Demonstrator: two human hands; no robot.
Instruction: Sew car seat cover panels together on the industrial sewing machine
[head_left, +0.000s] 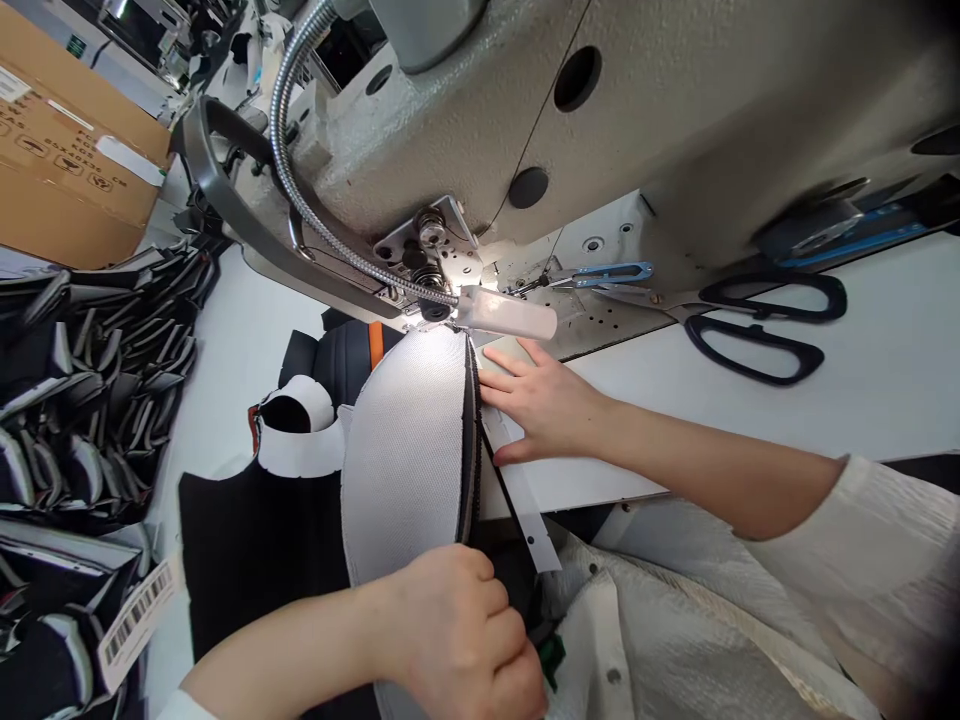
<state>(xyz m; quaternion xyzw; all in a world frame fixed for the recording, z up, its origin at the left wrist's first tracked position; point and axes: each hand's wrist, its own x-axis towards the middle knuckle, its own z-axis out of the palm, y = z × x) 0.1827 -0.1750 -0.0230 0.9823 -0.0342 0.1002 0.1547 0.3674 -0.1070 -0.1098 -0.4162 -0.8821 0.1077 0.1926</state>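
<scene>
A white mesh fabric piece (pixel 409 440) with a dark layered edge runs from under the sewing machine's lit needle area toward the front. Over its lower part, my left hand (pixel 469 635) is closed with its fingers curled; what it grips, if anything, is hidden beneath it. To the right of the dark edge, my right hand (pixel 544 405) lies palm down with fingers spread, its fingertips beside the fabric near the machine plate. A narrow pale strip (pixel 529 510) with a dark edge slants below that hand.
The sewing machine (pixel 420 130) spans the top. Black-handled scissors (pixel 757 345) and blue snips (pixel 615 273) lie right of the needle. Stacked dark pieces (pixel 82 400) and a cardboard box (pixel 75 150) are at left. Black fabric (pixel 262 560) lies beside the mesh piece.
</scene>
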